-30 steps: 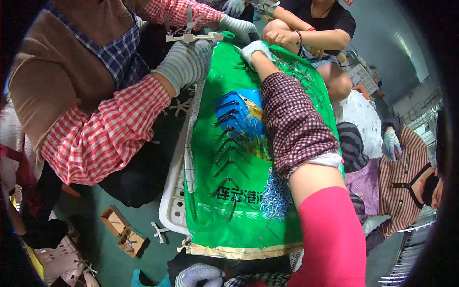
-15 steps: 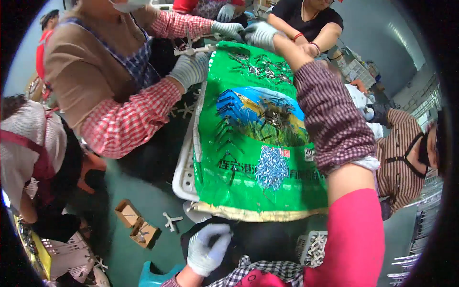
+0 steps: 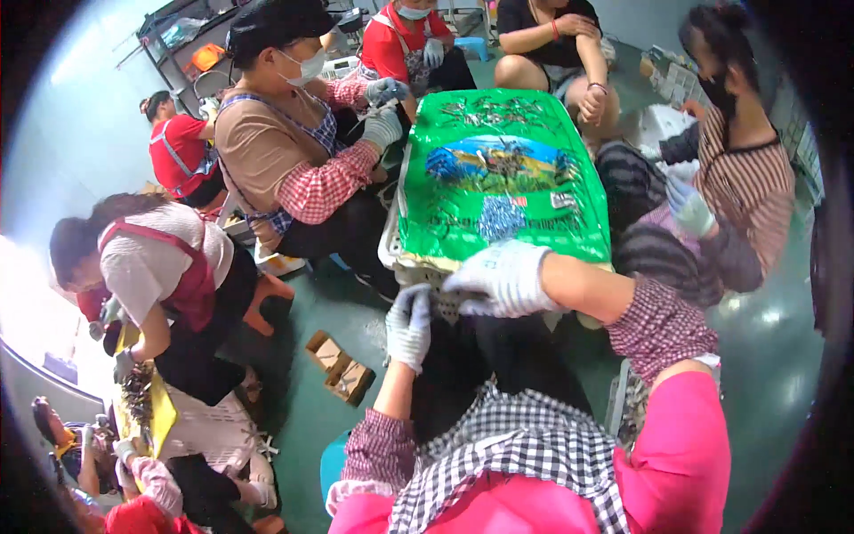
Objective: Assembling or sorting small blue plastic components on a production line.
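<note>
Green sack (image 3: 503, 178) runs lengthwise away; right hand (image 3: 503, 278) seemingly on it.

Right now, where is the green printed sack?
In the head view, the green sack lies flat on a white crate, upper centre, just beyond the right hand, with seated people around it.

Green sack (image 3: 503, 178) hides the white crate (image 3: 391, 254) top.
</note>
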